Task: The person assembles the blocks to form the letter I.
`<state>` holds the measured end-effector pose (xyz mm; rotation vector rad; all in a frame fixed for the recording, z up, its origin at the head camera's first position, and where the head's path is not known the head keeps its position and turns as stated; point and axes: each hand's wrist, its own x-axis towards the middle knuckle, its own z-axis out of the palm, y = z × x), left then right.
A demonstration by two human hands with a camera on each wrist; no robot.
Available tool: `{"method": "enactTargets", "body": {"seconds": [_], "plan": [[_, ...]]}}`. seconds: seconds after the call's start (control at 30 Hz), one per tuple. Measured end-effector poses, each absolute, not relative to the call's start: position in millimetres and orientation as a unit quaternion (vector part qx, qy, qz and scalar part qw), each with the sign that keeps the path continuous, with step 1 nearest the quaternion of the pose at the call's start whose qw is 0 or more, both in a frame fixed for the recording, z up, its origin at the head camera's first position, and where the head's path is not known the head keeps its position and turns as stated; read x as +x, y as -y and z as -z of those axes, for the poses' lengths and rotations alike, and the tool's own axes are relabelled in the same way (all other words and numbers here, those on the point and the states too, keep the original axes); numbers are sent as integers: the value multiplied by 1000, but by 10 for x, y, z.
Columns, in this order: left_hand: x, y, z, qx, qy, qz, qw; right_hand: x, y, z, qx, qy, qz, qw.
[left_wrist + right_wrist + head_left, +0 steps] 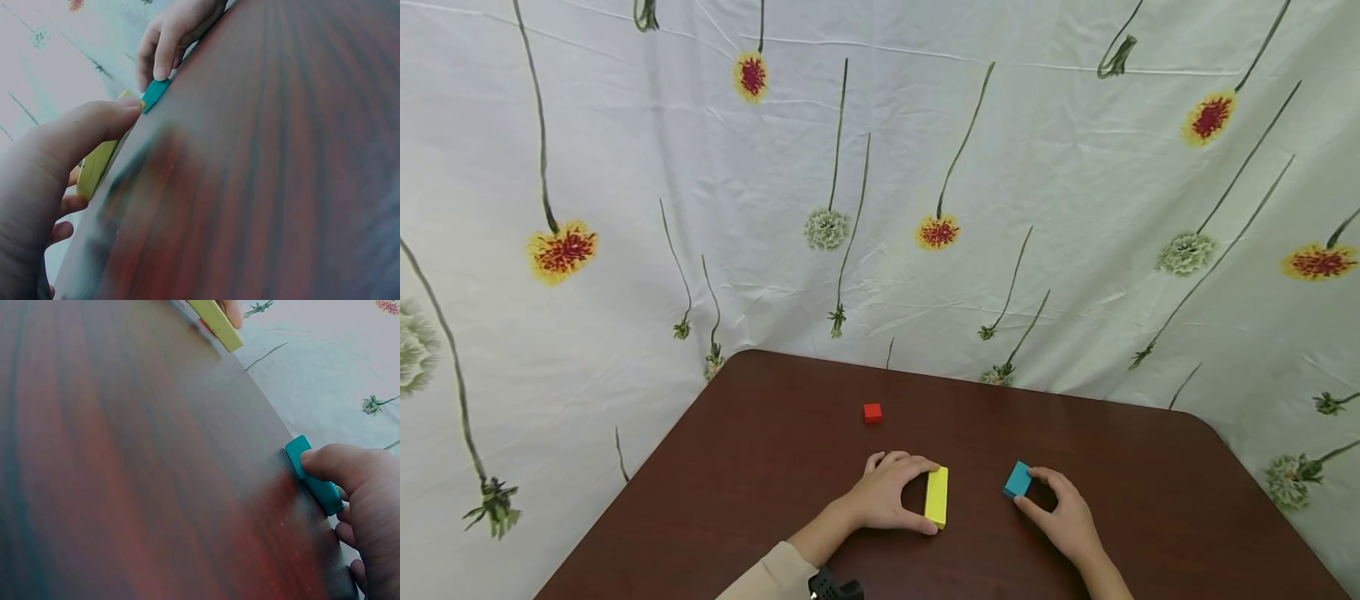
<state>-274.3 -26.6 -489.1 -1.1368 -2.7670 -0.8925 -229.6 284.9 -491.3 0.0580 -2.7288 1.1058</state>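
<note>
A long yellow block is pinched end to end between the thumb and fingers of my left hand. To its right, my right hand grips a shorter blue block by thumb and fingertips. In the left wrist view the yellow block is partly covered by the thumb. The right wrist view has the blue block under the right thumb. A small red block lies apart on the table, beyond the left hand. A gap of bare tabletop separates the yellow and blue blocks.
The dark brown wooden table has rounded far corners. Behind it hangs a pale cloth printed with flowers. A beige sleeve and a black band are on the left arm.
</note>
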Motion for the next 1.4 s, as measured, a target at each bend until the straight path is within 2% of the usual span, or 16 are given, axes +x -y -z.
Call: {"method": "enactTargets", "body": {"seconds": [0.57,0.97,1.4], "plan": [[-2611,241,4899,-369,886,279,31,-2296,-2846,4932,21,923,-372,99],[-2553,230,4939,-365,885,287,26,-2312,-2860,4954,17,921,-379,88],[-2569,235,4980,-365,888,278,25,-2312,-2853,4943,26,922,-372,104]]}}
